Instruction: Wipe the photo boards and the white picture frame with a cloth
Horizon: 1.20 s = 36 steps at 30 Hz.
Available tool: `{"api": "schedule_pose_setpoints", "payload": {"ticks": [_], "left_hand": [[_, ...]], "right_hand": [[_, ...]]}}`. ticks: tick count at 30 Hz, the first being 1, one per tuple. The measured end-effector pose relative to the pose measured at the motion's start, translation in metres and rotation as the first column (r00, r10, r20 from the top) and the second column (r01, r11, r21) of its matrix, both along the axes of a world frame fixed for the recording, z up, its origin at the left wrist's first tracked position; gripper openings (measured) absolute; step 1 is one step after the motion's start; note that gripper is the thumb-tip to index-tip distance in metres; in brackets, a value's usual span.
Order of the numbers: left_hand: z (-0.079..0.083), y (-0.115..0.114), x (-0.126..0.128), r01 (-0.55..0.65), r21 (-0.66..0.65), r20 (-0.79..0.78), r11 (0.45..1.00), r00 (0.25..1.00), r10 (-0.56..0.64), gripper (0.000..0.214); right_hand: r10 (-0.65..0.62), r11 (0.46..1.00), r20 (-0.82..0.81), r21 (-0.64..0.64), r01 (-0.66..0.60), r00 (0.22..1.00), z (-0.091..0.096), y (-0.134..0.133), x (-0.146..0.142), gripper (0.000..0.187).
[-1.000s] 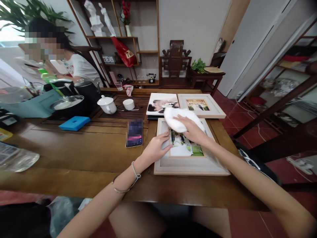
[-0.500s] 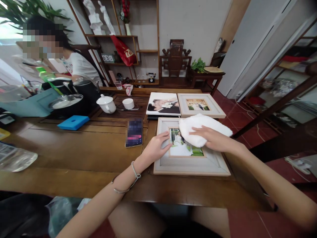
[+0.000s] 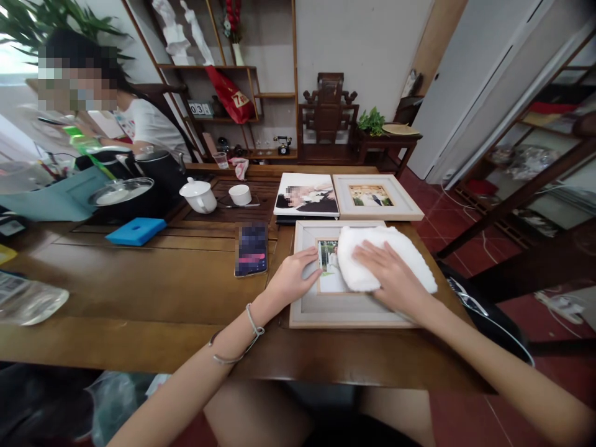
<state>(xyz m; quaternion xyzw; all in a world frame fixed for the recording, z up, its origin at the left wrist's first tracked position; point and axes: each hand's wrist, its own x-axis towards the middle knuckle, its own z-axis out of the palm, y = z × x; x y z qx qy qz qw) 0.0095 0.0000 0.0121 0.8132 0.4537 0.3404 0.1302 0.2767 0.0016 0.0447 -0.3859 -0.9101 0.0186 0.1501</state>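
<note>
A pale wooden photo frame [image 3: 326, 309] lies flat on the brown table [image 3: 153, 285] in front of me. My left hand [image 3: 294, 278] rests on the frame's left border with its fingers spread flat. My right hand [image 3: 390, 273] presses a white cloth [image 3: 367, 245] down on the frame's glass, with the fingers stretched flat over the cloth. The cloth covers most of the photo; only its left strip shows.
A phone [image 3: 252, 249] lies just left of the frame. Two more pictures [image 3: 306, 194] [image 3: 376, 197] lie behind it. A teapot [image 3: 199, 195], a cup [image 3: 241, 194], a blue sponge [image 3: 135, 230] and a plastic bag [image 3: 28, 301] are further left. Another person [image 3: 139, 121] sits at the far left.
My right hand slid the cloth from the frame's upper middle out to the right, then down and back over the photo. My left hand stayed on the frame's left border.
</note>
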Motion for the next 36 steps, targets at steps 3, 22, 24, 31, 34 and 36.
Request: {"api": "schedule_pose_setpoints", "payload": {"ticks": [3, 22, 24, 31, 34, 36], "left_hand": [[0.001, 0.0, 0.0, 0.003, -0.003, -0.009, 1.0, 1.0, -0.003, 0.033], [0.006, -0.001, 0.001, 0.011, 0.002, -0.025, 1.0, 1.0, -0.011, 0.031], [0.005, -0.001, 0.0, 0.016, 0.006, -0.023, 1.0, 1.0, -0.016, 0.032], [0.004, 0.0, 0.0, 0.016, 0.01, -0.016, 1.0, 1.0, -0.016, 0.032], [0.004, 0.0, 0.0, 0.007, 0.013, -0.006, 1.0, 1.0, -0.007, 0.03], [0.003, 0.0, 0.0, -0.011, 0.014, -0.002, 1.0, 1.0, 0.011, 0.033]], "right_hand": [[-0.116, 0.99, 0.021, 0.087, 0.114, 0.993, 0.002, 0.042, -0.003, 0.073], [0.173, 0.963, 0.085, -0.221, -0.151, 0.981, 0.014, -0.06, -0.002, 0.097], [0.1, 0.984, 0.094, -0.157, -0.084, 0.991, 0.007, -0.036, -0.003, 0.092], [-0.109, 0.994, 0.061, -0.014, 0.11, 0.992, 0.004, 0.051, -0.028, 0.083], [-0.027, 0.995, 0.138, -0.091, 0.04, 0.99, 0.009, 0.044, -0.045, 0.087], [0.027, 0.984, 0.206, -0.178, 0.011, 0.978, 0.015, 0.02, -0.052, 0.088]]}}
